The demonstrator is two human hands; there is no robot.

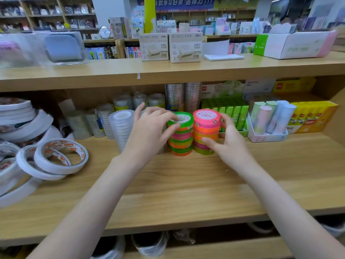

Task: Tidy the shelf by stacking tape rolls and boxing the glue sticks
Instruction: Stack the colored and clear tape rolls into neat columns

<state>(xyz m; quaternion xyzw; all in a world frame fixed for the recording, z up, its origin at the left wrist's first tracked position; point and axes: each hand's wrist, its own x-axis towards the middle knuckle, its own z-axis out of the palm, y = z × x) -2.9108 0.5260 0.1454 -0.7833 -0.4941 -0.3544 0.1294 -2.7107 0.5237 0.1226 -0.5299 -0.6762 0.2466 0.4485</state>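
Note:
Two stacks of small neon tape rolls stand side by side on the middle wooden shelf (186,176). My left hand (149,128) grips the top of the green-topped stack (180,134), thumb in front and fingers over the top roll. My right hand (226,141) holds the pink-topped stack (206,128), with the thumb low on its front and fingers behind its right side. Green glue sticks (235,113) stand in a box just behind the right stack. Pastel glue sticks (270,116) stand in a white display box (267,137) further right.
Large white tape rolls (59,156) lie loose and leaning at the left. Clear tape stacks (121,126) stand behind my left hand. A yellow box of glue (313,116) sits at the far right. Boxes (184,47) line the upper shelf.

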